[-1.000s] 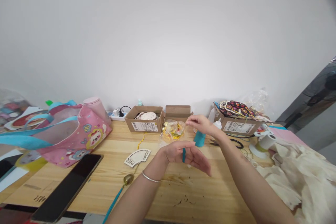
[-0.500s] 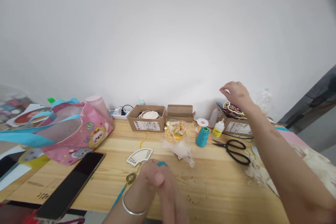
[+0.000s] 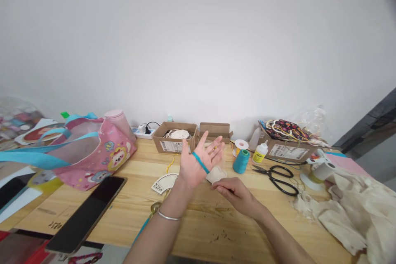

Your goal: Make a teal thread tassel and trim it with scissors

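Observation:
My left hand [image 3: 198, 163] is held up over the table, palm showing and fingers spread. A band of teal thread [image 3: 201, 162] lies wound across its palm. Close by on the right, my right hand [image 3: 233, 192] is pinched closed near the lower end of the band, seemingly on the thread's running end, too fine to see clearly. Behind its fingertips sits a pale scalloped piece [image 3: 217, 173]. A teal thread cone [image 3: 241, 161] stands beyond my hands. To the left lie a fan-shaped wooden piece [image 3: 163, 183] and a small brass bell [image 3: 155, 207] with a teal tassel, partly hidden by my forearm.
Black scissors [image 3: 280, 179] and a glue bottle [image 3: 260, 152] lie or stand right of the cone. Cardboard boxes [image 3: 175, 145] line the wall. A pink bag [image 3: 93, 161] and a phone [image 3: 88, 214] occupy the left; cream cloth [image 3: 349, 210] is heaped at right.
My right hand has come down from high on the right to beside my left hand. The left hand has risen and turned from a curled pose to a spread palm.

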The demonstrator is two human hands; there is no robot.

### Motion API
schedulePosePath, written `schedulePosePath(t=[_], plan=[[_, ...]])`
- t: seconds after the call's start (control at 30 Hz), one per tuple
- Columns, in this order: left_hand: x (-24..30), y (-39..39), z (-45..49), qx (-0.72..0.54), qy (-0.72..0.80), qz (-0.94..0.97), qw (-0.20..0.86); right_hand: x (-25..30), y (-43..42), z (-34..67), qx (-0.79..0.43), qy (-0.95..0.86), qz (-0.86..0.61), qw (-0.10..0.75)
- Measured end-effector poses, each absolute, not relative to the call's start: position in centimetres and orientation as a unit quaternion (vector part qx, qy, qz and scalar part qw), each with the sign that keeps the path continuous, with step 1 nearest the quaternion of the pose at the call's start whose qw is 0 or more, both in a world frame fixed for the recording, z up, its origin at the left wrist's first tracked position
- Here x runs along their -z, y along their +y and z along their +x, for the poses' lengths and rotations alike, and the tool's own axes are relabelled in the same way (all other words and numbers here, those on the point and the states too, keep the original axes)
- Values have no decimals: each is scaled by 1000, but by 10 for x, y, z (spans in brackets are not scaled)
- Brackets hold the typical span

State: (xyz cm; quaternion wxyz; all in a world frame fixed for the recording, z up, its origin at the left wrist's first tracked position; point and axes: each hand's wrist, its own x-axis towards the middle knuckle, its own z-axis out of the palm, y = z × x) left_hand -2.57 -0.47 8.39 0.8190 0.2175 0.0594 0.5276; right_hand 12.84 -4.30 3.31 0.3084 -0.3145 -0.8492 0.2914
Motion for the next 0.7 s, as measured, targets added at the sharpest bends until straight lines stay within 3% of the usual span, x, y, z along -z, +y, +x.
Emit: schedulePosePath(t=[0.2,0.3,0.43,0.57,0.7], plan=[[-61,8,-18,-546,143,212,798,-58,-45,134,-8,-912,-349,215],[-54,4,-11,-468,196,253,824,-80,-30,133,44,-923,-321,209],[-56,-11,-8,-305,195,364,858,-108,0,133,33,-932,-288,217],[-74,-24,-10,-200,139,434,867,-115,27,133,-73,-925,-280,246],[-95,-23,-12,-213,27,419,882,-94,34,138,-208,-892,-304,262]])
